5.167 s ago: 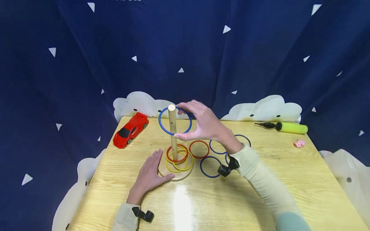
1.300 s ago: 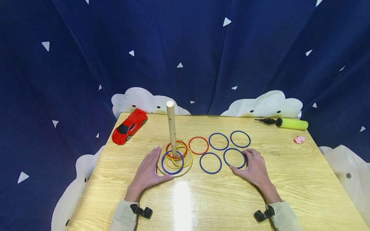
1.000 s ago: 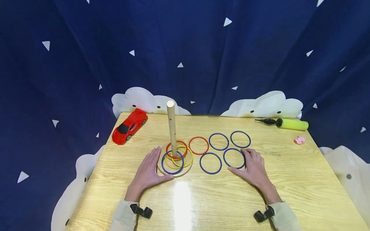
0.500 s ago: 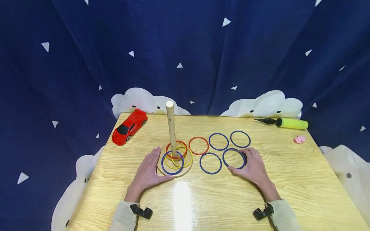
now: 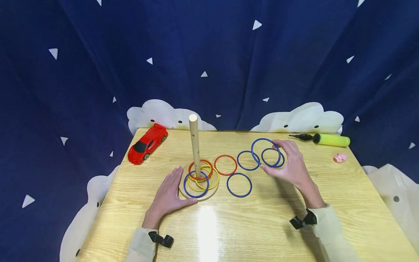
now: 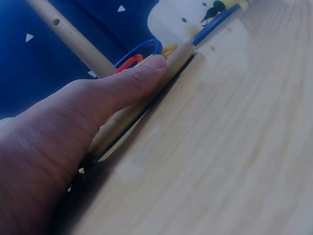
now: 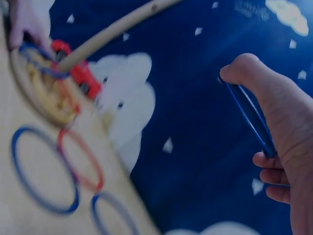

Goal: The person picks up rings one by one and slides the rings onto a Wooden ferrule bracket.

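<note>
In the head view, my right hand [image 5: 293,166] pinches a blue ring [image 5: 251,150] between thumb and fingers, raised over the right side of the table. The right wrist view shows this blue ring [image 7: 247,117] nearly edge-on, spanning thumb and fingertips. My left hand [image 5: 166,198] lies against the round wooden base [image 5: 210,194], fingers straight along its left side. Its thumb [image 6: 132,85] rests on the rim. From the base rises a wooden peg [image 5: 195,149]. A red ring [image 5: 212,171] and yellow rings [image 5: 218,178] encircle its foot, with another blue ring [image 5: 184,187] at the front.
Between base and right hand lie a red ring [image 5: 226,155] and a blue ring [image 5: 239,197]; two more blue rings sit behind. A red toy car [image 5: 147,145] stands back left. A yellow-green pump [image 5: 332,140] and pink pig [image 5: 340,158] lie back right, before a dark blue curtain [image 5: 229,65].
Five seconds ago my right hand held a blue ring at the peg; that ring now lies at its foot. Since then the right hand has lifted another blue ring. The left hand stays put.
</note>
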{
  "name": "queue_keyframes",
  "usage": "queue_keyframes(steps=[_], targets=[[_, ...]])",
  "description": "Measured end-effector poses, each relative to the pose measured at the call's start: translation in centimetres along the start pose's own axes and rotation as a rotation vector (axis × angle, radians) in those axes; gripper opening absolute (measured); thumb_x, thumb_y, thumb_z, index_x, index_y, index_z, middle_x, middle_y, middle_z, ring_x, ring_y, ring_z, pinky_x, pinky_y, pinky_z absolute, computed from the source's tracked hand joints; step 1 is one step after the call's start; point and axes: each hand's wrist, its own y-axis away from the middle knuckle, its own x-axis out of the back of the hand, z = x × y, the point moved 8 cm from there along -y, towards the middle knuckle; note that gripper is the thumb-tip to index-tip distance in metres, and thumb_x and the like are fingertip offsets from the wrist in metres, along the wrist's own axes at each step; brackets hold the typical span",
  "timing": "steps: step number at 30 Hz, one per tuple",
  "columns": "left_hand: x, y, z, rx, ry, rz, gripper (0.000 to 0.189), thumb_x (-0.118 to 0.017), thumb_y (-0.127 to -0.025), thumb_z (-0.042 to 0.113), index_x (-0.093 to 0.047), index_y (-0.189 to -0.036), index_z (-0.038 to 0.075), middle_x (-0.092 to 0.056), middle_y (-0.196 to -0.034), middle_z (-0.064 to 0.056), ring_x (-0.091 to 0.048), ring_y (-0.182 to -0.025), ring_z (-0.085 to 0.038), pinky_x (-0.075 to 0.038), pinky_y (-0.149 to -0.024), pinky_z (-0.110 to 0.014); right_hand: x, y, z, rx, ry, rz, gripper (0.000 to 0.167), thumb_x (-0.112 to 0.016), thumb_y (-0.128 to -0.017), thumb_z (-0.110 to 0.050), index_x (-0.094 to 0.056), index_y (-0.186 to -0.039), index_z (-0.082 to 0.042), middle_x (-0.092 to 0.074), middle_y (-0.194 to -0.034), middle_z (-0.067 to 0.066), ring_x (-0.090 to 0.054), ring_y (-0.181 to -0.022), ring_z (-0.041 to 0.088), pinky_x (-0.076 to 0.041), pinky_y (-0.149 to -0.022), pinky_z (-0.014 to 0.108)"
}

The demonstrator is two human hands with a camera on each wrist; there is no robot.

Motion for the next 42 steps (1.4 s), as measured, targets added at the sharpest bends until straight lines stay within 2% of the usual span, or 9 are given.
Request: queue_keyframes(steps=[4,10,15,21,27,31,35,42], targets=[[0.1,0.0,-0.1,0.001,0.002,0.003,0.136,-0.066,-0.071,0.091,-0.017,-0.168,0.009,-0.022,-0.174,-0.006,-0.015,-0.161,-0.024,-0.017,-0.13,-0.047,0.2,-3.3,-2.9,0.07,-0.1,-0.002,0.082,-0.091,-0.062,-0.042,-0.068,-0.129,0.001,-0.07,-0.109,0.014,-0.06,-0.108,0.027,-0.043,-0.099,0.021],[0.0,-0.1,-0.1,-0.001,0.01,-0.001,0.136,-0.067,-0.071,0.09,-0.017,-0.168,0.008,-0.021,-0.174,-0.006,-0.014,-0.161,-0.023,-0.017,-0.13,-0.047,-0.2,-8.0,-8.1,0.197,-0.227,-0.002,0.083,-0.089,-0.065,-0.046,-0.068,-0.129,0.003,-0.072,-0.107,0.013,-0.061,-0.106,0.03,-0.045,-0.097,0.025],[-0.1,-0.2,0.0,-0.003,0.006,-0.006,0.136,-0.066,-0.072,0.091,-0.017,-0.168,0.008,-0.021,-0.174,-0.006,-0.014,-0.162,-0.023,-0.017,-0.13,-0.047,-0.8,-11.4,-12.0,0.296,-0.266,-0.001,0.086,-0.086,-0.07,-0.056,-0.068,-0.129,0.005,-0.072,-0.106,0.015,-0.059,-0.102,0.032,-0.043,-0.095,0.029],[-0.2,0.1,0.0,0.001,0.007,-0.018,0.137,-0.067,-0.071,0.091,-0.018,-0.168,0.008,-0.021,-0.174,-0.006,-0.014,-0.161,-0.024,-0.017,-0.13,-0.048,-2.2,-13.9,-14.8,0.351,-0.318,-0.029,0.083,-0.091,-0.066,-0.041,-0.066,-0.131,0.005,-0.071,-0.107,0.014,-0.059,-0.105,0.028,-0.045,-0.097,0.031],[-0.5,0.1,-0.2,0.001,0.006,-0.017,0.137,-0.066,-0.071,0.091,-0.017,-0.168,0.008,-0.02,-0.174,-0.006,-0.013,-0.162,-0.023,-0.017,-0.131,-0.048,-4.1,-15.1,-16.8,0.392,-0.323,-0.077,0.082,-0.094,-0.064,-0.039,-0.066,-0.128,0.003,-0.07,-0.108,0.007,-0.059,-0.107,0.024,-0.046,-0.096,0.034],[-0.4,0.0,-0.3,-0.01,0.001,0.0,0.137,-0.065,-0.071,0.091,-0.017,-0.168,0.008,-0.02,-0.174,-0.006,-0.014,-0.162,-0.024,-0.018,-0.13,-0.049,-5.7,-15.1,-17.5,0.398,-0.289,-0.124,0.083,-0.094,-0.064,-0.043,-0.066,-0.128,0.002,-0.068,-0.109,0.005,-0.057,-0.107,0.023,-0.045,-0.094,0.036],[-0.3,0.0,-0.2,-0.013,-0.001,0.003,0.136,-0.066,-0.071,0.09,-0.018,-0.168,0.007,-0.021,-0.174,-0.006,-0.015,-0.161,-0.025,-0.02,-0.129,-0.052,-7.5,-14.2,-17.1,0.376,-0.233,-0.191,0.085,-0.092,-0.066,-0.048,-0.065,-0.13,0.0,-0.067,-0.11,0.004,-0.056,-0.106,0.022,-0.046,-0.094,0.038],[-0.2,0.0,-0.3,0.007,-0.006,-0.017,0.138,-0.065,-0.07,0.092,-0.015,-0.169,0.01,-0.018,-0.174,-0.004,-0.012,-0.162,-0.022,-0.017,-0.13,-0.048,-10.6,-11.2,-14.8,0.288,-0.144,-0.31,0.089,-0.092,-0.065,-0.053,-0.063,-0.134,-0.003,-0.067,-0.12,0.009,-0.056,-0.115,0.024,-0.048,-0.101,0.045]])
